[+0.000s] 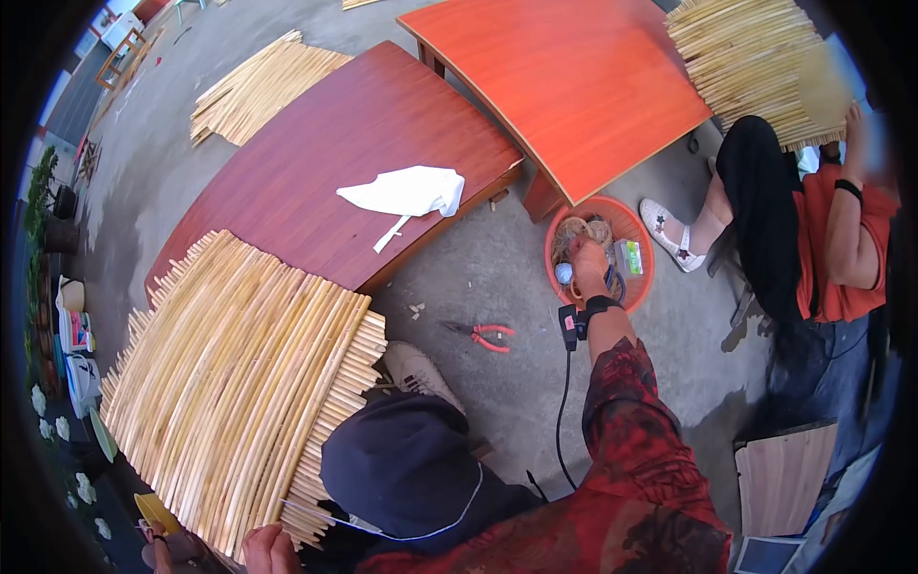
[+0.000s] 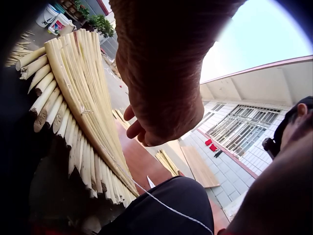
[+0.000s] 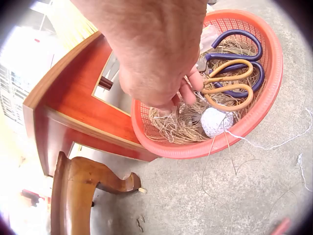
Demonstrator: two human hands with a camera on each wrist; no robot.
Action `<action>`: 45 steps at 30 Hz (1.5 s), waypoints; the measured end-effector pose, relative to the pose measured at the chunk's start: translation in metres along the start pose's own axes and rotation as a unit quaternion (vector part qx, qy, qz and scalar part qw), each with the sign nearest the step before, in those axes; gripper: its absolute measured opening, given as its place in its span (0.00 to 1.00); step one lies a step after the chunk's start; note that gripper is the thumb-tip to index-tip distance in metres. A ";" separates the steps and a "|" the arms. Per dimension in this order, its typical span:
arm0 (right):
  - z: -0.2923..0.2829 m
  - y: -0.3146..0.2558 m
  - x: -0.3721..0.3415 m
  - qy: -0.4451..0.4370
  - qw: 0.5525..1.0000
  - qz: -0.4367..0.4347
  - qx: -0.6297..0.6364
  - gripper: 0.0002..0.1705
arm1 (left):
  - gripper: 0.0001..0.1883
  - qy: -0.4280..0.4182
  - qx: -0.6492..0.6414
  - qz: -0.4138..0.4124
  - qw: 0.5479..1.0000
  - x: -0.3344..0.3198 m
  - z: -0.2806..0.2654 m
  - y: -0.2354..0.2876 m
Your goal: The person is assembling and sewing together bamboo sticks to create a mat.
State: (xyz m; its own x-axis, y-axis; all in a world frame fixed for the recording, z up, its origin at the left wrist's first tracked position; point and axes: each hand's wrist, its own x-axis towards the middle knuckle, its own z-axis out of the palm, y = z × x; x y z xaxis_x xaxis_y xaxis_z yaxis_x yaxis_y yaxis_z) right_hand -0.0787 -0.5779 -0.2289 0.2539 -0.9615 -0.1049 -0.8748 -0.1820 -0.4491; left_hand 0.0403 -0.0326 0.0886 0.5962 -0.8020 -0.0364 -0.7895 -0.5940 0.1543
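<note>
My right hand (image 1: 588, 263) reaches down into an orange plastic basket (image 1: 645, 277). In the right wrist view its fingers (image 3: 188, 93) are right at the pivot of yellow-handled scissors (image 3: 244, 95); whether they pinch them I cannot tell. Blue-handled scissors (image 3: 259, 49), dry straw-like fibre (image 3: 181, 127) and a white ball of string (image 3: 216, 122) lie around them. A mat of pale peeled sticks (image 1: 239, 383) leans across my left side. My left hand (image 1: 271, 550) is beside its lower end, fingers loosely curled. White string (image 2: 171, 209) runs from the mat over my knee.
Red-handled pliers (image 1: 492, 337) lie on the concrete near my shoe (image 1: 421, 373). A dark red table (image 1: 316, 163) bears a white cloth bag (image 1: 406, 191); an orange table (image 1: 574, 86) stands beyond. At right another person (image 1: 841, 239) sits by a second stick mat (image 1: 746, 57).
</note>
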 end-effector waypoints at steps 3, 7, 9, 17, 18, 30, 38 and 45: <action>-0.026 0.011 -0.019 0.009 0.989 -0.102 0.109 0.08 | 0.13 0.019 -0.017 -0.016 1.000 -0.004 -0.002 0.002; -0.046 0.032 -0.032 -0.012 0.976 -0.119 0.184 0.10 | 0.13 0.012 -0.017 -0.001 1.000 -0.014 0.006 -0.001; -0.054 0.028 -0.041 -0.023 0.984 -0.132 0.121 0.10 | 0.13 0.014 -0.022 0.012 1.000 -0.017 0.006 -0.001; -0.019 -0.008 -0.020 -0.035 0.999 -0.041 -0.004 0.13 | 0.14 -0.006 -0.032 -0.022 0.999 -0.019 -0.002 -0.005; -0.015 -0.010 -0.016 -0.042 0.998 -0.041 -0.008 0.13 | 0.14 -0.012 -0.032 -0.027 0.999 -0.016 0.000 -0.006; 0.002 0.017 0.013 0.011 0.991 -0.131 -0.002 0.09 | 0.13 -0.033 -0.025 -0.020 0.999 0.007 0.001 -0.013; -0.138 -0.025 -0.083 -0.135 0.916 -0.106 0.363 0.01 | 0.14 0.019 -0.058 0.000 0.998 -0.011 0.004 -0.009; -0.260 -0.134 -0.190 -0.314 0.764 -0.141 0.545 0.03 | 0.08 0.137 -0.239 -0.012 0.961 -0.012 -0.008 0.011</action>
State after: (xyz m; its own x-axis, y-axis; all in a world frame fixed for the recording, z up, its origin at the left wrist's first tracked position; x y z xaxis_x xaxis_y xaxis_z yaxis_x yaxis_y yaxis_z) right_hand -0.1171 -0.4248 0.0814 0.8171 -0.5643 -0.1181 0.0292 0.2450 -0.9691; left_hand 0.0255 -0.0289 0.0986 0.6815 -0.7023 0.2061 -0.6570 -0.4630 0.5950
